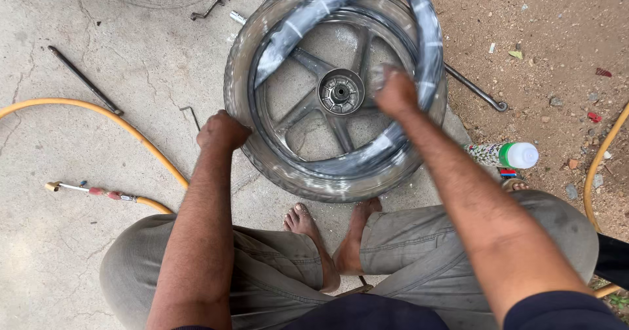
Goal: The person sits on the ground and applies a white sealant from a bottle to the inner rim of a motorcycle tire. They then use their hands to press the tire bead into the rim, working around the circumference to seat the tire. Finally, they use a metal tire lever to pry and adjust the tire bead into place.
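While the wheel (337,91) lies flat on the concrete floor (98,238), left hand (221,131) grips the tyre (308,176) at its left edge; right hand (396,94) clutches the inner tube (429,41).

A squatting person's two bare arms reach forward to a wheel (335,91). The left hand (221,131) is closed in a fist at the wheel's left edge. The right hand (395,94), slightly blurred, presses fingers down just right of its hub.

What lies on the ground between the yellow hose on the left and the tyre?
In the head view, between the yellow hose and the tyre lies bare cracked concrete, except a small bent wire.
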